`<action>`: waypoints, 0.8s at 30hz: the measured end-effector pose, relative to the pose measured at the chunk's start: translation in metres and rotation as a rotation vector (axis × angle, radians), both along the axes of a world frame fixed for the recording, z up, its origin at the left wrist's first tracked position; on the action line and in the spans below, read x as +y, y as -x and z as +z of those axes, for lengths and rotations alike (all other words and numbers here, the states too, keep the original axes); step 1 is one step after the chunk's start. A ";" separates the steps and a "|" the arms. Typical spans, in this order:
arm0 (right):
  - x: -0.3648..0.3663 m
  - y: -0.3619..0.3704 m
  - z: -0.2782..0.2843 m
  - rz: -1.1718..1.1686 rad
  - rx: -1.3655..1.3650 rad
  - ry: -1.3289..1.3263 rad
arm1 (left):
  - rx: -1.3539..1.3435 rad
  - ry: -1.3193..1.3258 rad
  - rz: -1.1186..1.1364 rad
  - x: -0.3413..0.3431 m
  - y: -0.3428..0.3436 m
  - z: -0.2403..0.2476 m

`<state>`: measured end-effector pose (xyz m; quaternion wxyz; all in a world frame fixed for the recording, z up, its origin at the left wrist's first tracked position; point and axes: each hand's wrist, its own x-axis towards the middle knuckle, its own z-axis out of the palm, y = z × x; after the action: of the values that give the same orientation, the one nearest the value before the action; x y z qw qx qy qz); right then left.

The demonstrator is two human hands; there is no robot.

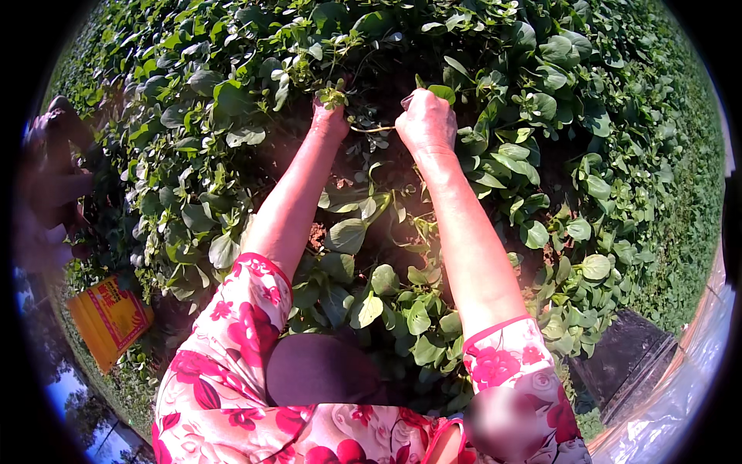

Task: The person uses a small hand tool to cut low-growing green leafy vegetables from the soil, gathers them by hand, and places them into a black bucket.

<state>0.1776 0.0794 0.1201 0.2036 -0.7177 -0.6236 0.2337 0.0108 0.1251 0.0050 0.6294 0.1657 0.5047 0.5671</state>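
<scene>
Both my arms reach forward into a dense bed of leafy green plants [541,108]. My left hand [331,120] is closed around a small-leaved sprig [332,97], its fingertips lost among shaded foliage. A short way to the right, my right hand [430,120] makes a fist with its back turned up. A rounded green leaf [443,93] sticks out beside its knuckles, but what lies inside the fist is hidden. Between the two hands runs a thin pale stem [372,130]. Broad-leaved plants [346,236] grow in reddish soil below my wrists.
At the left, a yellow and red container [110,319] rests by the plants. Another person [58,170], blurred, is at the far left edge. A black crate-like object [624,359] lies at lower right, beside shiny plastic sheeting [680,394]. My dark-clothed knee [321,370] is below.
</scene>
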 end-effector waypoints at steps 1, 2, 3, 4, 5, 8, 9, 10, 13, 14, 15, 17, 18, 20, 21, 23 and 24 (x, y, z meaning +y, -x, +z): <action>-0.006 -0.005 -0.007 0.057 -0.069 0.001 | 0.012 -0.084 0.016 -0.006 -0.003 -0.006; -0.010 0.000 -0.006 0.126 -0.118 -0.011 | 0.040 -0.187 0.038 -0.008 0.005 -0.007; -0.025 0.002 -0.002 0.135 -0.137 -0.050 | 0.055 -0.283 0.054 -0.011 0.006 -0.011; -0.035 0.003 -0.004 0.148 -0.120 -0.039 | 0.364 -0.302 -0.062 -0.013 0.011 -0.013; -0.047 -0.002 -0.003 0.116 -0.097 -0.041 | 0.662 -0.320 -0.159 -0.016 0.008 -0.015; -0.068 -0.009 0.004 0.021 0.039 -0.050 | 1.240 -0.288 -0.468 -0.013 0.011 -0.002; -0.070 0.001 0.015 -0.028 0.123 -0.023 | 0.869 -0.374 -0.308 -0.002 0.020 -0.006; -0.066 0.012 0.016 -0.037 0.157 -0.028 | 0.865 -0.389 -0.275 0.006 0.032 -0.011; -0.035 -0.015 -0.012 -0.155 0.117 0.017 | 0.899 -0.364 -0.282 0.017 -0.054 -0.002; -0.020 -0.012 -0.012 -0.154 0.028 0.049 | 0.821 -0.408 -0.215 0.026 -0.067 -0.006; -0.010 -0.012 -0.012 -0.086 -0.029 0.040 | 0.745 -0.455 -0.150 0.035 -0.079 -0.011; -0.003 0.032 0.005 0.129 -0.057 -0.058 | 1.182 -0.221 -0.297 0.065 -0.015 -0.034; -0.006 0.027 -0.002 0.202 -0.136 -0.104 | 1.525 -0.345 -0.293 0.073 -0.035 -0.035; -0.024 0.014 -0.006 0.226 -0.189 -0.063 | 1.385 -0.207 -0.188 0.064 -0.056 -0.041; -0.035 0.006 0.006 0.193 -0.197 -0.030 | 1.330 -0.126 -0.188 0.059 -0.061 -0.042; -0.057 -0.010 0.031 0.109 -0.141 0.042 | 1.218 -0.123 -0.284 0.056 -0.057 -0.041; -0.067 -0.011 0.039 0.067 -0.068 0.078 | 1.159 -0.203 -0.270 0.054 -0.037 -0.042</action>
<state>0.1887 0.0120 0.1595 0.1463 -0.7111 -0.6443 0.2402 0.0480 0.1793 -0.0370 0.2992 0.5696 0.6835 0.3448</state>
